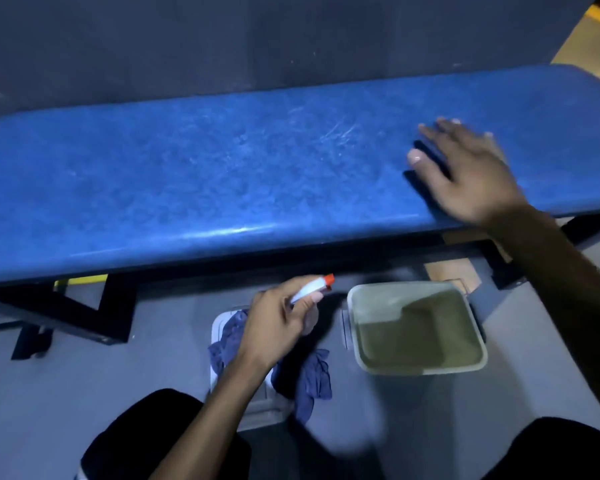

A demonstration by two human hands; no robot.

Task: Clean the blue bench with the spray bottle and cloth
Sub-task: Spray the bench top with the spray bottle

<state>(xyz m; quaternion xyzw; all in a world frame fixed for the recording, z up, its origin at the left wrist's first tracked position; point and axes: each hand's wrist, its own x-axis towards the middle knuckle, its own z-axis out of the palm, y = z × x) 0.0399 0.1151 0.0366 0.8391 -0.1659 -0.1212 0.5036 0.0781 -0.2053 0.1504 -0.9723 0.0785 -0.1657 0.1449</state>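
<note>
While the blue bench (222, 174) ran across the upper half of the view, its seat showed scuffs and pale scratch marks near the middle, with a glossy highlight along the near edge. Right hand (465, 171) lay flat on the seat toward the right end, near the front edge, fingers spread, gripping nothing. Spray bottle (314, 289) was below the bench's near edge, over the floor, clamped in the left hand (278, 323); white head with orange nozzle tip pointed up and right toward the bench. Cloth (312, 379), blue and crumpled, sat under that hand, draped over a white container (219, 323) on the grey floor (84, 393). Just right of it stood a beige bin (354, 327), open top, well apart from the bench's dark frame (115, 306). Person's dark-clothed knees at the bottom edge.
</note>
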